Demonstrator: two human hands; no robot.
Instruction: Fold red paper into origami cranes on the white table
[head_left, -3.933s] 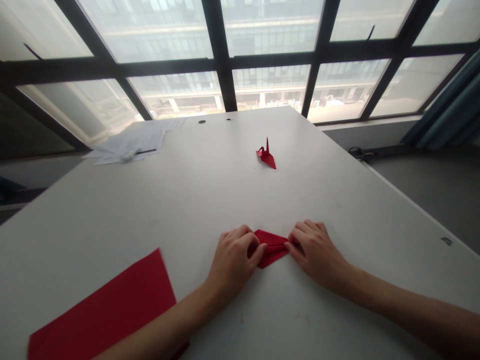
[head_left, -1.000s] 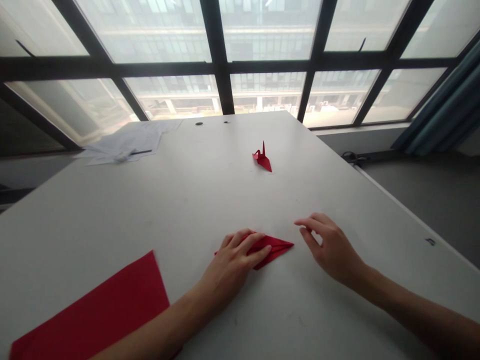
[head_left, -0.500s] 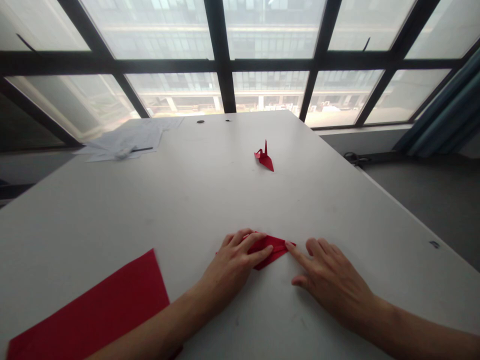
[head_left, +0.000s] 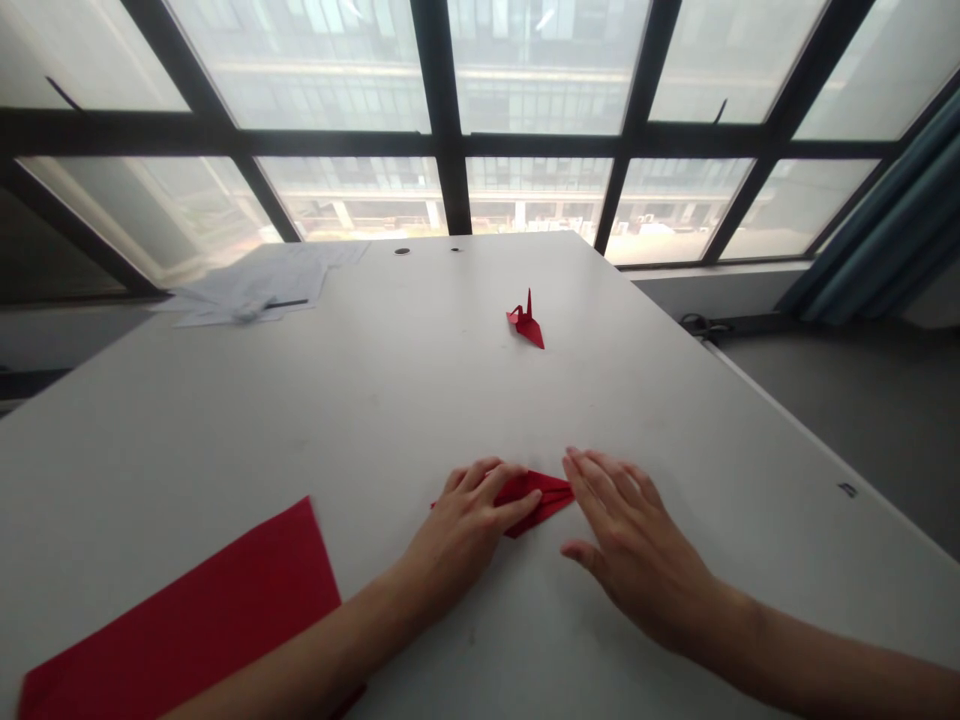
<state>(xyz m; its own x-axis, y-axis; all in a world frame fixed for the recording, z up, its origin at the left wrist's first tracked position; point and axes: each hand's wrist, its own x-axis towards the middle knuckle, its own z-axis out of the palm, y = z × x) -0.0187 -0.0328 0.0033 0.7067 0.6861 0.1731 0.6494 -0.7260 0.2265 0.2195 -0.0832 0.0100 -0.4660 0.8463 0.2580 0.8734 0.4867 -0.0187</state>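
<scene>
A long, pointed piece of folded red paper (head_left: pixel 551 487) lies on the white table. Across its left part rests my left hand (head_left: pixel 472 505), bent fingers and thumb holding it down, so that much of the paper is hidden. My right hand (head_left: pixel 626 535) is open over the paper's right tip, fingers stretched out side by side and the thumb apart. Its fingertips cover the end of the tip; whether they press on it I cannot tell.
A finished red paper crane (head_left: pixel 527 325) stands farther back on the white table (head_left: pixel 420 400). Red sheets (head_left: pixel 202 610) lie at the front left, partly under my left forearm. White papers (head_left: pixel 255 280) with a dark pen (head_left: pixel 286 303) are at the far left.
My right hand has gone from a pointing index finger on the tip to outstretched fingers, shifting slightly left and away from me. My left hand stays on the folded paper.
</scene>
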